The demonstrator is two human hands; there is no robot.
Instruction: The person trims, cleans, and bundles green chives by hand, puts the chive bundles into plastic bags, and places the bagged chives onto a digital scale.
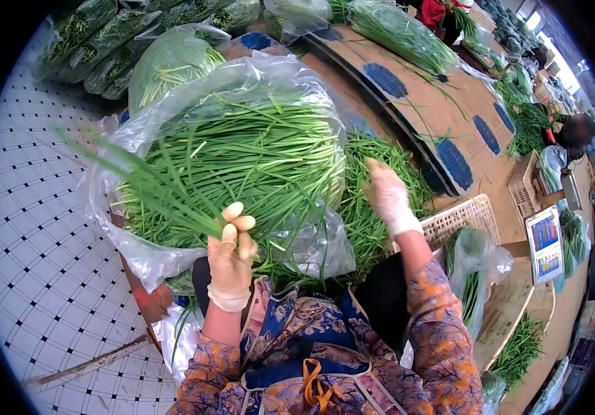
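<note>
My left hand [230, 249], in a thin pale glove, is closed round the stem ends of a small bunch of garlic chives [156, 185]. Their long leaves fan out to the upper left. Beneath them lies a large heap of chives [256, 149] in an open clear plastic bag [149, 263]. To the right, my gloved right hand [387, 197] hovers over loose green leaves [360, 218] beside the bag. Its fingers stretch up and left, and I see nothing held in it.
Filled bags of greens [93, 41] are stacked at the back left. Another bag of chives [401, 34] lies on the cardboard-covered table [415, 90]. At right are a plastic crate [474, 214], a digital scale [545, 245] and a person [574, 131] farther off.
</note>
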